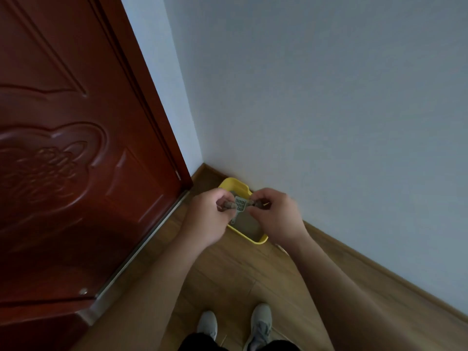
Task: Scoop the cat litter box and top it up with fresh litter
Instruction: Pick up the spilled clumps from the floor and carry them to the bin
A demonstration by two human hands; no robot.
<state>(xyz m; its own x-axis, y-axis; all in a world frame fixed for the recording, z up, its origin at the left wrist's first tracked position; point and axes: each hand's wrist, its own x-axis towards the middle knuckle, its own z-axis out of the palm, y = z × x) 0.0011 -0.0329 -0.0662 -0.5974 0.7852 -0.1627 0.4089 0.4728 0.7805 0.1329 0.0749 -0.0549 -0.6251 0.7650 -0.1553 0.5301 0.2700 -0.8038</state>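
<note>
Apparently, curled fingers [223, 198] around small clumps [229, 205].

Legible text: none. Door [63, 148], litter box [234, 184], scoop [240, 204], shoes [260, 323]: no lettering, label, brand, number or sign can be read on any; door panel carries carved ornament only.

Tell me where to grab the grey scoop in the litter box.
Take the scoop by its narrow handle, which points back toward you and the door. Come down from above, on the door side; the wide slotted head lies farther off. The left hand and the right hand each pinch a brown lump, so free one first.
</note>
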